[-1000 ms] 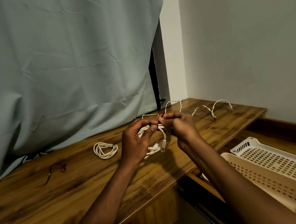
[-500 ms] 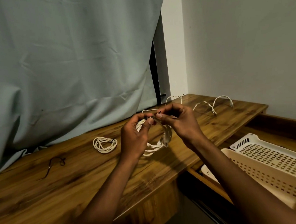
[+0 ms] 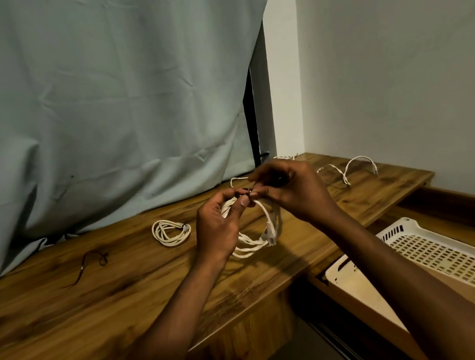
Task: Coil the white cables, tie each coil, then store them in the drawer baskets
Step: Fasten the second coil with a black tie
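A coiled white cable (image 3: 260, 235) hangs just above the wooden desk (image 3: 69, 312). My left hand (image 3: 219, 225) grips the coil's top. My right hand (image 3: 295, 191) pinches a small dark tie (image 3: 249, 191) at that same spot. The cable's plug ends dangle at the coil's right side. A second white coil (image 3: 171, 232), tied, lies on the desk to the left. Loose white cables (image 3: 351, 169) lie at the desk's far right corner. Two perforated baskets, one white (image 3: 403, 229) and one cream (image 3: 343, 271), sit in the open drawer at the lower right.
A dark loose tie (image 3: 93, 262) lies on the desk at the left. A pale green curtain (image 3: 107, 105) hangs behind the desk and touches its back edge. A white wall closes the right side.
Both hands have stayed together at the top of the coil, with small finger movements on the tie. The coil hangs a little lower and more open beneath them.
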